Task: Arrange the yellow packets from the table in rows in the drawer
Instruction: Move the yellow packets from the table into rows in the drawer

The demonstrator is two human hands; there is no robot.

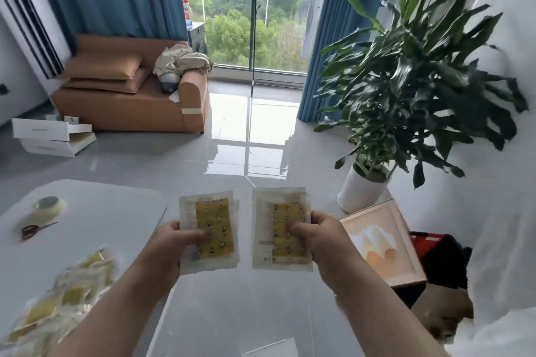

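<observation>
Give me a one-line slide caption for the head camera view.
Left hand grips one yellow packet stack, right hand a second stack, more loose packets piled on the white table.

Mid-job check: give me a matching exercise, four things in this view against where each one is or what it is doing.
1 tape roll
2 scissors
3 loose packets
4 left hand

A grips a packet stack
B heaped, table's near left
C table's far left
D table, between roll and heap

Pairs: 1-C, 2-D, 3-B, 4-A
</observation>
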